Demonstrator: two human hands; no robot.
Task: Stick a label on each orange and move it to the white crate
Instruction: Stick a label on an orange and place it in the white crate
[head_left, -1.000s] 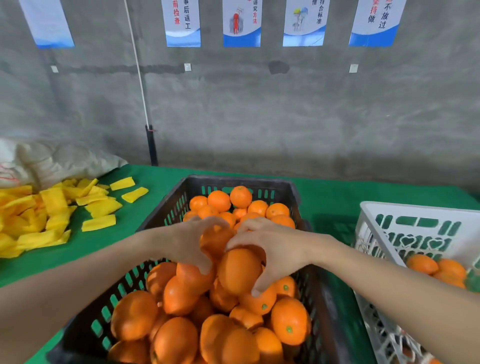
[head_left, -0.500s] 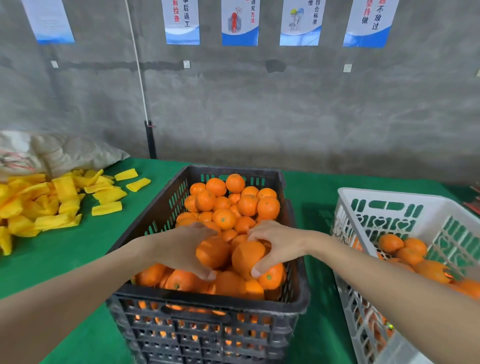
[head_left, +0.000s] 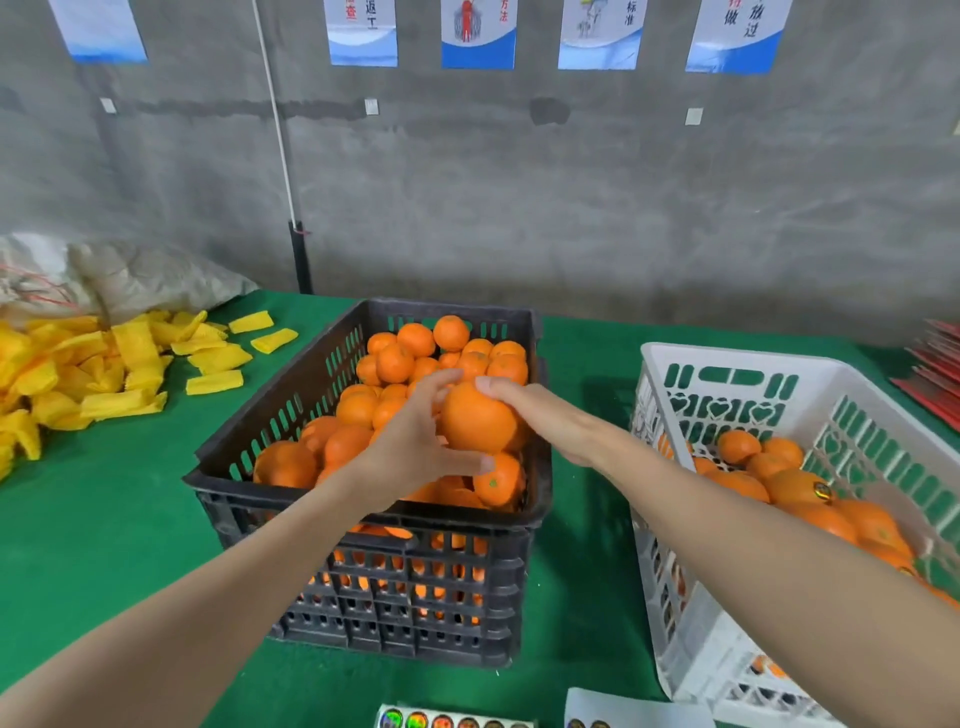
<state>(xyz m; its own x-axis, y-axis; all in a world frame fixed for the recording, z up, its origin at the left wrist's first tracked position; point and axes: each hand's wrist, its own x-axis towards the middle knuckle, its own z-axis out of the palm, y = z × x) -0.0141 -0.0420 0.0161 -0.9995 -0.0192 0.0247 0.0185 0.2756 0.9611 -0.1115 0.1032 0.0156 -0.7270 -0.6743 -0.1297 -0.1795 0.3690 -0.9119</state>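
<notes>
Orange (head_left: 475, 418) gripped between left hand (head_left: 410, 449) and right hand (head_left: 550, 423), fingers (head_left: 439, 384) curled round it, over black crate (head_left: 415, 587)

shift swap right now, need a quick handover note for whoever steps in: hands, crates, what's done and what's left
Hands: the left hand grips the held orange from the left, and the right hand holds it from the right, above the black crate.
Things: the black crate is full of oranges. The white crate stands to its right. The sticker sheet lies at the near table edge.
Done: several oranges lie in the white crate, and one labelled orange shows its sticker.
Left: no label shows on the held orange, so label it, move it across, then do the rest.
</notes>
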